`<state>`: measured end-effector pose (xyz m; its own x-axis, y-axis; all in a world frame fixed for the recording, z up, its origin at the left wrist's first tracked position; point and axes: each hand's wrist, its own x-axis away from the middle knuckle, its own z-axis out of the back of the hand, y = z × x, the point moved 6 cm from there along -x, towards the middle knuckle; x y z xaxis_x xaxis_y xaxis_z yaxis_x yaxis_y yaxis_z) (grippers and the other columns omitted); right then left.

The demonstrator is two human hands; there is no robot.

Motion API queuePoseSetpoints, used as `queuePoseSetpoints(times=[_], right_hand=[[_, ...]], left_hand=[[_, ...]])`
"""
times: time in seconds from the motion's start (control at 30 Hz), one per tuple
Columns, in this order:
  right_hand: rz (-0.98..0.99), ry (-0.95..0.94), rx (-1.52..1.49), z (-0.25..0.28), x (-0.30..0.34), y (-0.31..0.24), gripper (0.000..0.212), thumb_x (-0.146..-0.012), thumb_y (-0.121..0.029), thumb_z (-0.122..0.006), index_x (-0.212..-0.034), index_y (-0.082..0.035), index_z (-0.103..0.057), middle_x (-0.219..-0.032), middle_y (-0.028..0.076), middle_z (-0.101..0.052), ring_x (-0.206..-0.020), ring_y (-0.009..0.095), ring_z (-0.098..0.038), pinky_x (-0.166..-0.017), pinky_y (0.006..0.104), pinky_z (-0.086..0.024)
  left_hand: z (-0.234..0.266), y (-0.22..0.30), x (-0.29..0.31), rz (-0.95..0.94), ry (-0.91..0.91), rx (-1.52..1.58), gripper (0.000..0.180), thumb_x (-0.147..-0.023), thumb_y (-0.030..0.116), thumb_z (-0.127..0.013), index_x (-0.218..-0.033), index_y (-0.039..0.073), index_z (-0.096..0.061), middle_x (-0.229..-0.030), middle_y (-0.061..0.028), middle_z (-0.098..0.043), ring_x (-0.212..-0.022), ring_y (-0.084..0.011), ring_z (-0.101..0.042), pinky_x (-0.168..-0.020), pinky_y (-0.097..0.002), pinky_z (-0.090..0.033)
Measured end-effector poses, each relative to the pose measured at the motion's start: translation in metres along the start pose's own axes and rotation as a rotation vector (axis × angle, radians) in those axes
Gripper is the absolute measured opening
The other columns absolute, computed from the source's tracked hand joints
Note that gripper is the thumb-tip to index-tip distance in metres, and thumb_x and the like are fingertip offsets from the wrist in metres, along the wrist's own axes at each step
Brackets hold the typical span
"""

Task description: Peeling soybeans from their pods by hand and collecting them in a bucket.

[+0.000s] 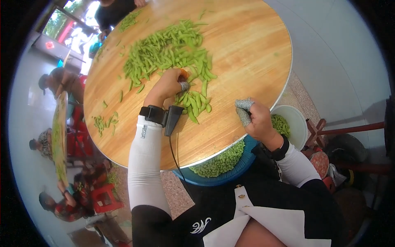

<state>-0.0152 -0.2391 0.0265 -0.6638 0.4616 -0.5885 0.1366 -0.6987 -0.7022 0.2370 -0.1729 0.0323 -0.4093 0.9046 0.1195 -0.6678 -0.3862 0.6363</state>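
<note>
A spread of green soybean pods (pixel 160 51) lies on a round wooden table (pixel 247 49). At its near edge is my left hand (pixel 166 84), with curled fingers over the pods, a grey cover on the thumb and an orange one on a finger. Whatever those fingers pinch is hidden. Just under that hand lies a smaller cluster of pods (pixel 195 103). My right hand (pixel 259 119) is held closed above the table's right edge, with grey covers on thumb and forefinger. Nothing I can name shows between them.
Below the table's near edge stands a blue basin (pixel 247 158) of shelled green beans (pixel 222 162). A white bucket (pixel 297 123) with more beans is at the right. Loose pods (pixel 108 122) lie at the table's left. Several people sit leftward; another person (pixel 113 14) is across the table.
</note>
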Motion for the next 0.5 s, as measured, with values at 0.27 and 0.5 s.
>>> queuePoseSetpoints(times=[0.27,0.5], right_hand=[[-0.013,0.032,0.027,-0.003,0.0,-0.004,0.017,-0.069,0.002,-0.058,-0.086,0.0,-0.059,-0.077,0.017,-0.057,-0.066,0.033,-0.056,-0.059,0.0351,-0.046],[-0.014,0.021,0.026,-0.003,0.001,-0.005,0.018,-0.069,0.002,-0.059,-0.087,0.001,-0.059,-0.078,0.018,-0.058,-0.067,0.033,-0.057,-0.059,0.0339,-0.046]], left_hand=[[-0.001,0.011,0.011,-0.15,0.107,-0.247,0.021,-0.067,0.002,-0.056,-0.088,-0.003,-0.057,-0.079,-0.0197,-0.059,-0.075,-0.0336,-0.057,-0.066,-0.0357,-0.044],[0.054,-0.049,0.054,-0.017,0.401,-0.045,0.017,-0.073,0.001,-0.057,-0.09,-0.001,-0.057,-0.074,-0.0088,-0.06,-0.067,-0.016,-0.056,-0.057,-0.0287,-0.044]])
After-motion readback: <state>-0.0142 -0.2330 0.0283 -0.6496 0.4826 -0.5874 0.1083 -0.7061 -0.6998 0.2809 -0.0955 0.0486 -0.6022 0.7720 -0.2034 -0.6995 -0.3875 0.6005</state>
